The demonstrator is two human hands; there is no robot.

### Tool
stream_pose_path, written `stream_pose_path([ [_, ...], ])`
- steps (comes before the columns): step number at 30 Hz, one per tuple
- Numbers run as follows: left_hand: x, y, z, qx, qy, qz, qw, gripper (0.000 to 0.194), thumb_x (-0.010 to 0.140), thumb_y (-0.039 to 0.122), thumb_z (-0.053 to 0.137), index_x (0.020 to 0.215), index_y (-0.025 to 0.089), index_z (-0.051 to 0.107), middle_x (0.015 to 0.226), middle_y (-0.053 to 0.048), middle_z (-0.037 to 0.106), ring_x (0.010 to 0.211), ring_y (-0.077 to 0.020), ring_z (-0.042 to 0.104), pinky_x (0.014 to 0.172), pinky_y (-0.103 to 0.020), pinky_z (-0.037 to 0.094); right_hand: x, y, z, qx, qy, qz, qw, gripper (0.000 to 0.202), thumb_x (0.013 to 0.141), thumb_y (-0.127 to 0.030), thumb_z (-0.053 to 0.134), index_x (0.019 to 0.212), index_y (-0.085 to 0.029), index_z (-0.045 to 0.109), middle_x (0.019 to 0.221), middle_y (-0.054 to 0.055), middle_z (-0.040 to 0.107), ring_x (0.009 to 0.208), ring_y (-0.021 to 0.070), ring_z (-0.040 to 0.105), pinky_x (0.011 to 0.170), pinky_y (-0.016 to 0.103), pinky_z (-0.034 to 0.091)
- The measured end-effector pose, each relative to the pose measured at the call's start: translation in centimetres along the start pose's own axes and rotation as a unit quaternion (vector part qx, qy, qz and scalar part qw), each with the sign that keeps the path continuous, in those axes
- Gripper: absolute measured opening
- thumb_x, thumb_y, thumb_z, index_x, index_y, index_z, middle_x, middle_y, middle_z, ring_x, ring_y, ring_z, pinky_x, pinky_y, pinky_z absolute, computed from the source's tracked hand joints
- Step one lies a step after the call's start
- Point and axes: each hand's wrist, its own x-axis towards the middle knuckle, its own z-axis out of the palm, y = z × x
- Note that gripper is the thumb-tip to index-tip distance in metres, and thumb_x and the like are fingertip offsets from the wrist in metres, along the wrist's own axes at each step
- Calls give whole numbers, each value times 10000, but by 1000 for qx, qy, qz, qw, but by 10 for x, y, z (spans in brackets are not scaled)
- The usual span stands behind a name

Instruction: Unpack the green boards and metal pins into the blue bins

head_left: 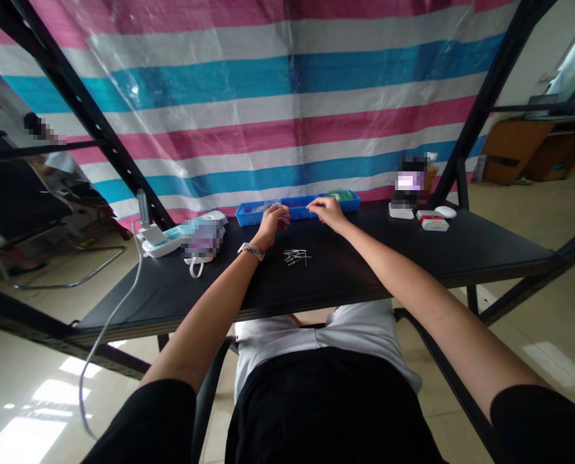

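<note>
A long blue tray point(299, 213) lies at the back of the black table, with clear bagged items point(263, 207) in its left part and green items point(341, 194) in its right part. At the tray's front edge, my left hand point(272, 224) has its fingers curled inward. My right hand point(329, 211) reaches over the tray's right half, thumb and fingers pinched together. Whatever either hand holds, if anything, is too small to make out. On the tabletop between my forearms lies a loose pile of thin, white, stick-like pieces point(295, 257).
A power strip point(164, 241) with a cable hanging off the table and a blurred pouch point(203, 238) sit at the left. To the right are a small red-and-white box point(433, 220), a white mouse point(446, 211) and a blurred item point(409, 181). A striped sheet point(287, 96) hangs behind.
</note>
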Motion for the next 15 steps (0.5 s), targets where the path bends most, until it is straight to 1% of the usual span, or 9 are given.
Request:
stream_pose_path([
  [2,0,1,0,-2,-1,-2,1000,304,700,367,765,924,198,647,828,-13,649,648,-132,619,576,-240,466,-10,-11,2,28,-124,14,992,166,810,-274,729,861,-154,832,782,38,792,470,97,526,467,221,387],
  [4,-1,2,0,-2,-1,-4,1000,303,698,363,768,922,198,648,831,-16,653,656,-136,627,583,-244,471,-18,-23,6,25,-257,-5,966,83,744,-216,773,775,-158,823,732,19,772,525,109,562,519,222,415],
  [5,-2,2,1,-2,-1,-5,1000,300,698,360,768,921,199,649,831,-17,654,658,-137,629,586,-247,473,-22,-29,8,17,-304,-22,952,40,717,-194,794,733,-162,811,714,11,764,576,120,597,569,225,444],
  [6,-2,3,1,-2,-1,-5,1000,298,698,357,770,920,200,649,829,-18,654,657,-138,630,586,-248,473,-25,-34,10,5,-337,-36,941,17,697,-178,810,698,-166,798,698,3,756,620,129,620,619,229,465],
  [8,-3,3,1,-1,-3,-3,1000,294,701,357,772,918,202,648,820,-16,652,649,-137,626,583,-250,468,-28,-40,12,-17,-376,-48,925,59,682,-165,825,657,-174,772,669,-13,737,662,136,635,675,235,473],
  [11,-3,4,2,3,-6,-2,1000,294,702,361,776,913,203,645,809,-13,643,640,-135,620,578,-250,459,-28,-42,11,-40,-404,-41,913,84,672,-161,822,639,-185,749,637,-32,710,646,133,615,663,236,457],
  [13,-4,3,2,7,-8,-4,1000,294,707,362,781,913,203,645,810,-15,639,643,-139,618,583,-255,461,-26,-40,9,-58,-402,-37,913,89,656,-147,823,634,-189,748,631,-36,706,638,135,608,648,235,447],
  [15,-4,3,3,10,-9,-6,1000,292,715,363,786,911,203,639,817,-19,639,646,-142,614,593,-262,465,-25,-35,10,-90,-370,-26,924,108,649,-123,826,623,-193,748,617,-38,701,626,135,601,628,235,426],
])
